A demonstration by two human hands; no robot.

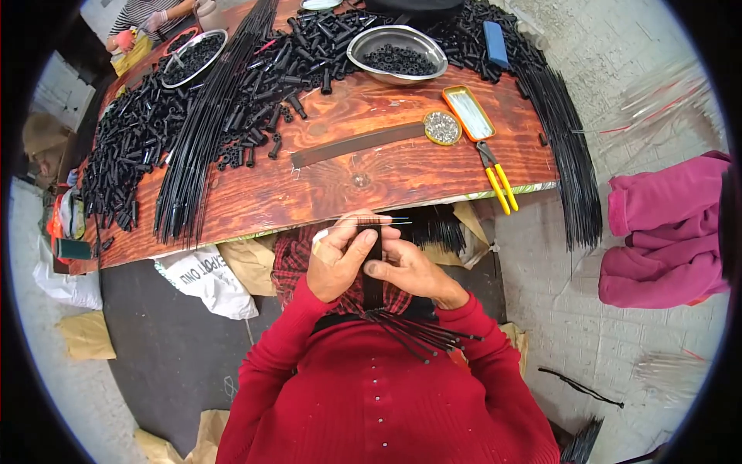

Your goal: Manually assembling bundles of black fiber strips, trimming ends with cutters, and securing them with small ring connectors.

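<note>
A bundle of black rods (pixel 374 267) is gripped upright between both hands, just below the near edge of the wooden table (pixel 325 189). The left hand (pixel 338 259) is wrapped round it, thumb pressed on the front; the right hand (pixel 410 271) is closed on it from the other side. Thin wires (pixel 371 223) are seen crossing its top. The rods are best kept squeezed level so that none slips. Yellow-handled pliers (pixel 495 176) lie on the table's right part.

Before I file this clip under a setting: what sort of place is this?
Probably a small hand-assembly workshop. The wooden worktable is heaped with small black tubes, long black rods lie in bundles, and both hands work a bundle of thin rods.
</note>
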